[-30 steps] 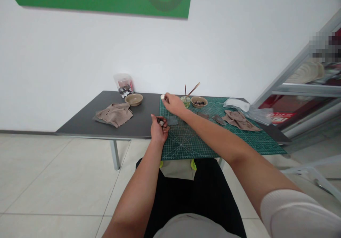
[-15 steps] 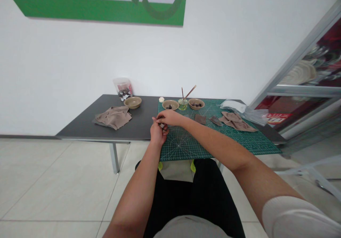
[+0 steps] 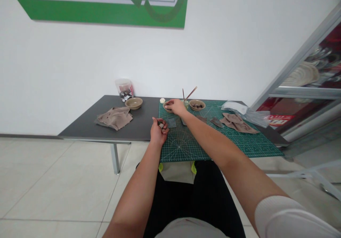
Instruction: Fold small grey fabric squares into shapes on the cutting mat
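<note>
Nearest, the person's black trousers show below the front edge of the counter, and both bare forearms reach forward from there. The left hand sits over the left edge of a green cutting mat, its grip curled together and clamped on a small dark-and-white piece, mostly hidden by the fingers. Just beside that hand, a dark grey square pad lies flat on the mat. The right hand is farther forward, curved down over a small tan ceramic bowl at the mat's far edge; from this view, you cannot tell whether its grip is apart or closed on something. Beyond it stand a small white cap, a glass holding two thin brushes, and a second tan bowl with dark pieces inside. To the right, two dark swatches and a crumpled taupe cloth lie on the mat, near a clear plastic bag. On the bare grey counter to the left are another taupe cloth, a third tan bowl and a clear tub of dark-and-white pieces, with a white wall behind.
</note>
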Motion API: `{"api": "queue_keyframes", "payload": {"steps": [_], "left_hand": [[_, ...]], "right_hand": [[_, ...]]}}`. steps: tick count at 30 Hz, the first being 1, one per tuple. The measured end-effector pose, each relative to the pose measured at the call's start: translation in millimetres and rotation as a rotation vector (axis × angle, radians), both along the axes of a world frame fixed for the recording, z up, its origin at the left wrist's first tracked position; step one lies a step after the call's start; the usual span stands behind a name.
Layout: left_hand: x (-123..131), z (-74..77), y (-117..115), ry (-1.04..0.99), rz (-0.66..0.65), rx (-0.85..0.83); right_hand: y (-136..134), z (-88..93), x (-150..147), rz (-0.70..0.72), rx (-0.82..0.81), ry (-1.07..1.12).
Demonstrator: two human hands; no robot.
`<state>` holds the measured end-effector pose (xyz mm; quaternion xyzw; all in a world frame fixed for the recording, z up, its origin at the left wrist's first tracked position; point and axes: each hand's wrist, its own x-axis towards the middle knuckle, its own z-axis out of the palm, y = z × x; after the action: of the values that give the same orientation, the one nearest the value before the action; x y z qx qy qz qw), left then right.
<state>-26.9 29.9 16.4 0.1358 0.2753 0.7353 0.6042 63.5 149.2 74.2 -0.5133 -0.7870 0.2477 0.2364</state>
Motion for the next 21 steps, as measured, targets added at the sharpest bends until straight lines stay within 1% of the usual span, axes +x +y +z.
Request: {"api": "queue_keyframes", "payload": {"steps": [2,4,8,10,12,16,17,18,20,21], "left_hand": [[-1,-0.7,0,-0.022,-0.022,0.005],[-2,-0.8,-1,-0.035,-0.037,0.002],[-2,-0.6,-3,-0.028,-0.051,0.007],[-2,-0.6,-3,-0.037,-0.051,0.023],[-2,-0.7,-3,-0.055,-0.045,0.025],[-1,-0.5,-1,-0.097,0.008,-0.041],[0,-0.3,0,-0.097,0.032,-0.058],[0,-0.1,0,-0.092,0.053,-0.069],[1,0.7,1,-0.076,0.081,-0.069],[1,1.1,2,-0.069,0.085,-0.063]], "right_hand": [[15,0.4,5,-0.106,0.121,-0.077],[28,-2.0,8,-0.133,0.153,-0.219],[39,-9.8,9,-0.042,0.104,-0.448],[39,-12.0,7,0.004,0.109,-0.499],[37,-11.8,5,0.024,0.159,-0.515],[17,-1.6,-4,0.011,0.297,-0.472],[9,3.0,-8,0.054,0.296,-0.444],[0,8.2,-13,0.135,0.263,-0.416],[-18,19.6,-21,0.395,0.134,-0.437],[-26,25.2,-24,0.484,0.073,-0.455]]}}
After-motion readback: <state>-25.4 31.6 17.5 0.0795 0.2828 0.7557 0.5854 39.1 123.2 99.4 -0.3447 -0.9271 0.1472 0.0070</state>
